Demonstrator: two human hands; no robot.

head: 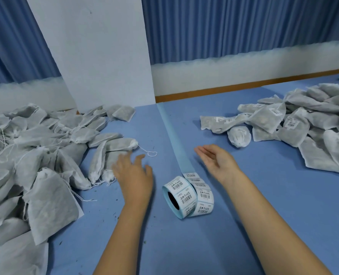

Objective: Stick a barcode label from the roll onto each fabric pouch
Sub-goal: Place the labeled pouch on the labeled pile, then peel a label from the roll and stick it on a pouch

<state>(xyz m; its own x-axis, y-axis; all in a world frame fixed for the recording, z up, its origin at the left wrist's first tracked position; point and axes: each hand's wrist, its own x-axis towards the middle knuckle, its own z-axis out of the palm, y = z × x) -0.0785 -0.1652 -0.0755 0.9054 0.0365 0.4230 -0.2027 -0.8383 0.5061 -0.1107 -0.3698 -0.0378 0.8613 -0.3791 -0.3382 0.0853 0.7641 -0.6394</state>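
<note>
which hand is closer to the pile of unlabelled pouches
Left. The left hand is at the edge of the unlabelled pouch pile, fingers spread; the right hand is open beyond the backing strip, away from it.

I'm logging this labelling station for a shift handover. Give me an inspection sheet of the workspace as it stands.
Surface: blue table, flat.
Job's things: label roll at centre, between the arms; bare backing strip trailing away from it; unlabelled pouches heaped on the left; labelled pouches heaped on the right.
Clutter: small dark specks on the table near the left heap.
Hands: left hand blurred, fingers spread, at the edge of the left heap; right hand with straight fingers, right of the strip; both hold nothing.
Cables: nothing seen.
Surroundings: blue curtain and a white panel behind the table.
</note>
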